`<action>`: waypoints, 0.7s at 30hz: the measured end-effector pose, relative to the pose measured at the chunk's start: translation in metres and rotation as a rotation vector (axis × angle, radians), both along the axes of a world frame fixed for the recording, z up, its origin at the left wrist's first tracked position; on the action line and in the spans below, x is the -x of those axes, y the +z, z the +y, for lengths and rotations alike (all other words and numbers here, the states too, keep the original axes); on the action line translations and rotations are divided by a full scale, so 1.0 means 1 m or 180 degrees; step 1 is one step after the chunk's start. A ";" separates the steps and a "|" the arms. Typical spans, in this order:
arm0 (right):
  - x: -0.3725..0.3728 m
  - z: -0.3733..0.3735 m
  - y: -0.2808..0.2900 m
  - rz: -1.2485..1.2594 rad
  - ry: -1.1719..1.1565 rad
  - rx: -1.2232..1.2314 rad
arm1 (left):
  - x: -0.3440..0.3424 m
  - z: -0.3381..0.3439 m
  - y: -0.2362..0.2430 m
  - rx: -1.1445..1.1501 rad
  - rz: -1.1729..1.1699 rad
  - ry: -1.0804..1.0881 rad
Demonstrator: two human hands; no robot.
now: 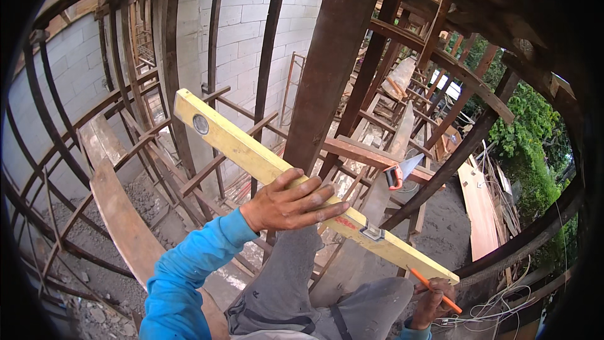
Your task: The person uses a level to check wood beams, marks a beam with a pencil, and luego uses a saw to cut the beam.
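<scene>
A long yellow spirit level (236,151) lies diagonally across my view, in front of a dark wooden post (321,69). My left hand (292,204), in a blue sleeve, grips the level near its middle, fingers wrapped over it. My right hand (434,305) is closed on an orange pencil (450,299) at the lower right end of the level. Beyond the level, a handsaw (402,170) with an orange handle rests by a reddish timber (352,151). My legs in grey trousers (277,277) are below the level.
Wooden scaffolding (145,138) and planks (113,208) surround me high above grey ground (440,226). A pale block wall (245,19) stands behind. At the right are leaning boards (478,214), foliage (528,126) and loose cables (497,308). Dark beams (478,88) run overhead and alongside.
</scene>
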State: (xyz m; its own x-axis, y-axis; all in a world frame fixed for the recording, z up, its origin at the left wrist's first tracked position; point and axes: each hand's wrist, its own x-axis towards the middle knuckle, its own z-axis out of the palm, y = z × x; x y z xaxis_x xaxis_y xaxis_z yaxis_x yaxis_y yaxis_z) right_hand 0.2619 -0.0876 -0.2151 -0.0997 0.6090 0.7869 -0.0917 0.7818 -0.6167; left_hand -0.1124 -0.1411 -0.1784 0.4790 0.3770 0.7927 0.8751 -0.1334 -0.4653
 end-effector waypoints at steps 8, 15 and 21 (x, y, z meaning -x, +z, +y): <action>-0.038 0.048 -0.054 -0.0300 -0.1575 0.1028 | 0.115 -0.144 -0.050 0.0109 0.0139 0.1058; -0.028 0.077 -0.125 -0.0371 -0.1512 0.2068 | 0.188 -0.267 -0.106 0.0697 -0.0570 0.1911; -0.033 0.090 -0.133 -0.0707 -0.1329 0.2031 | 0.209 -0.359 -0.163 0.0758 -0.1317 0.2862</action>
